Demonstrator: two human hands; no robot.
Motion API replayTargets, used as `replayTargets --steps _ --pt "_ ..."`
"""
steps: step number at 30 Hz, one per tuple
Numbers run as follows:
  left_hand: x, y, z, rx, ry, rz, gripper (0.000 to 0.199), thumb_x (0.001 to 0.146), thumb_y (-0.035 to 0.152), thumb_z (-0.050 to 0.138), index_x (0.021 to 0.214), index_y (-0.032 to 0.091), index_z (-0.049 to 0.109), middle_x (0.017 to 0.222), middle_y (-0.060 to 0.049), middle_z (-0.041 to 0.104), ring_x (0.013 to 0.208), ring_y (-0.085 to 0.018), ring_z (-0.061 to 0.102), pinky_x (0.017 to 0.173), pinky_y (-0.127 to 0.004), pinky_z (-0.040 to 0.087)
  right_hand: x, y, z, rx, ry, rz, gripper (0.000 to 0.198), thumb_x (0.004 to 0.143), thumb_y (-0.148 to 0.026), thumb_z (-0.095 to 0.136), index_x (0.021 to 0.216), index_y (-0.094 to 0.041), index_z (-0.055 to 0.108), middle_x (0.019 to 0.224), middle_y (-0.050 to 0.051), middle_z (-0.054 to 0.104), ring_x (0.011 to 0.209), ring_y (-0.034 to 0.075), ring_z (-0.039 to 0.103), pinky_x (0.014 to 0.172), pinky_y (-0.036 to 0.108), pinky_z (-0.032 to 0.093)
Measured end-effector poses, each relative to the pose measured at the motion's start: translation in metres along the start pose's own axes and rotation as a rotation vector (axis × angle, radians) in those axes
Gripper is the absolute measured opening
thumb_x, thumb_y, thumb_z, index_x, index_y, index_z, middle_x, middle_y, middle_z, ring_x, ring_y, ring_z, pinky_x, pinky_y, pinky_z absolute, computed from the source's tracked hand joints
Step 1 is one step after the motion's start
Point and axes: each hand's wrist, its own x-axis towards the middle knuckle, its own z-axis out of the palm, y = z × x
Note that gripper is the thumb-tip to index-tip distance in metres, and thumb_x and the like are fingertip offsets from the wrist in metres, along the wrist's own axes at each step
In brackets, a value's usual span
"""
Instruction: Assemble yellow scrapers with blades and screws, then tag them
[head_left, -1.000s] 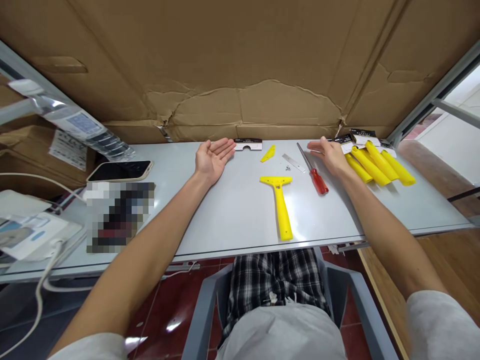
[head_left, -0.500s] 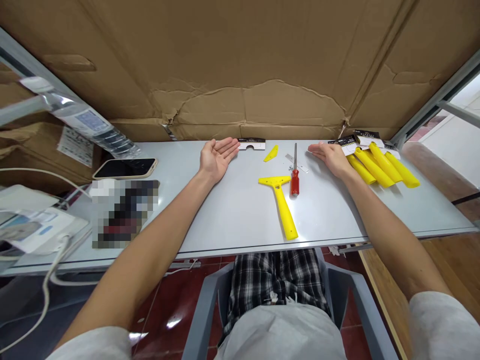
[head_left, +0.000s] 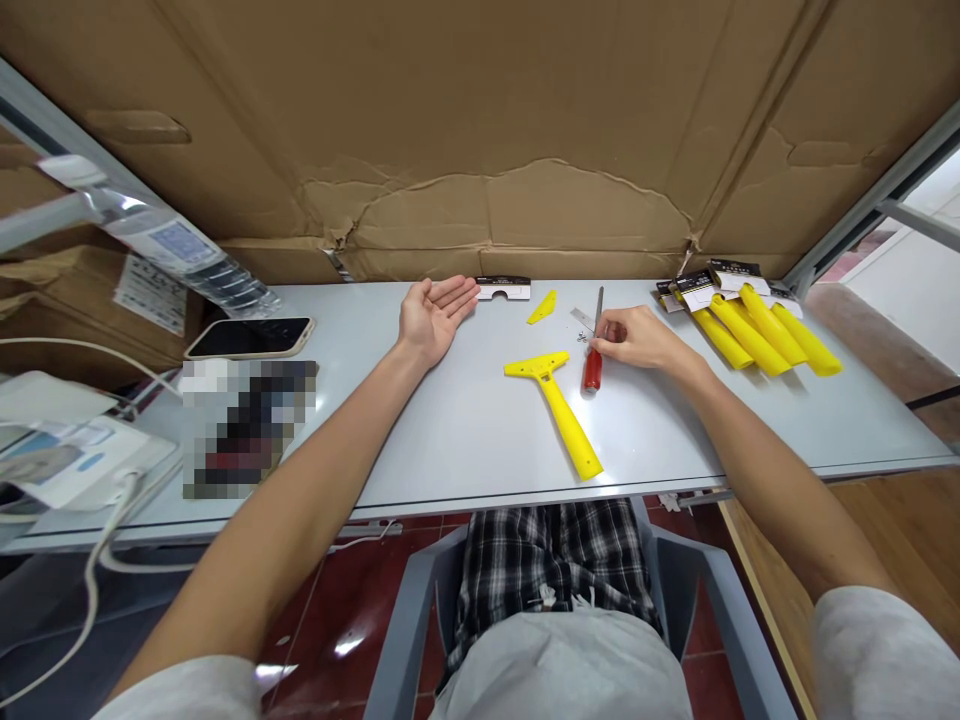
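My left hand (head_left: 435,315) lies open, palm up, on the table, its fingertips by a black-and-white card (head_left: 504,288) at the back edge. My right hand (head_left: 637,337) pinches a screwdriver (head_left: 592,370) where its red handle meets the metal shaft. The screwdriver lies with its tip toward the back. Beside it are a thin metal blade (head_left: 583,319), partly hidden by the fingers, and some tiny screws (head_left: 582,337). A yellow scraper handle (head_left: 564,410) with a wide head lies slantwise in front. Farther back is a small yellow plate (head_left: 541,307).
At the right, several yellow scraper handles (head_left: 757,330) with cards are piled up. A phone (head_left: 250,338), a water bottle (head_left: 172,240) and white cables (head_left: 94,580) are on the left. A cardboard wall (head_left: 495,120) stands behind the table (head_left: 465,440).
My right hand has moved left from beside the piled handles and closed on the screwdriver, which has tilted slightly. The yellow scraper handle in front has turned and shifted a little. My left hand stays still.
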Motion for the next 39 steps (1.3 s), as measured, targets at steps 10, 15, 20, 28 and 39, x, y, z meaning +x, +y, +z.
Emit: replayTargets --steps 10,15,20,28,39 --pt "0.002 -0.003 -0.003 0.02 -0.005 0.018 0.044 0.107 0.045 0.049 0.109 0.016 0.083 0.145 -0.024 0.078 0.145 -0.034 0.073 0.131 -0.051 0.051 0.0 0.011 -0.017 -0.067 -0.102 -0.036 0.024 0.087 -0.027 0.067 0.101 -0.017 0.084 0.09 0.004 0.074 0.078 0.01 0.058 0.081 0.025 0.044" --pt "0.001 -0.001 -0.003 0.031 -0.01 0.02 0.044 0.107 0.047 0.051 0.107 0.016 0.083 0.145 -0.024 0.078 0.146 -0.034 0.072 0.131 -0.05 0.051 0.001 0.03 -0.032 -0.114 -0.099 0.042 0.022 0.079 -0.02 0.071 0.096 -0.017 0.085 0.103 0.005 0.076 0.087 0.013 0.063 0.088 0.025 0.048" --pt "-0.003 -0.005 0.005 0.143 -0.025 0.062 0.032 0.1 0.039 0.064 0.102 0.014 0.084 0.129 -0.022 0.084 0.131 -0.034 0.079 0.124 -0.05 0.057 0.002 0.036 -0.025 -0.196 -0.038 0.043 0.021 0.086 -0.03 0.073 0.098 -0.018 0.084 0.11 0.008 0.075 0.093 0.015 0.061 0.089 0.028 0.045" --pt "-0.039 0.001 0.028 0.74 -0.397 0.148 0.014 0.086 0.033 0.092 0.096 0.023 0.091 0.103 -0.011 0.085 0.089 -0.026 0.075 0.101 -0.043 0.062 0.007 0.03 -0.01 -0.309 0.049 0.029 0.046 0.096 -0.062 0.075 0.115 -0.021 0.087 0.123 0.015 0.072 0.125 0.032 0.056 0.117 0.051 0.039" --pt "-0.051 0.001 0.029 1.005 -0.794 0.324 0.036 0.075 0.041 0.1 0.108 0.029 0.093 0.107 -0.01 0.086 0.092 -0.03 0.074 0.093 -0.044 0.06 0.008 0.029 -0.008 -0.382 0.022 0.01 0.029 0.102 -0.037 0.064 0.106 -0.018 0.085 0.12 0.015 0.074 0.126 0.034 0.059 0.123 0.059 0.034"
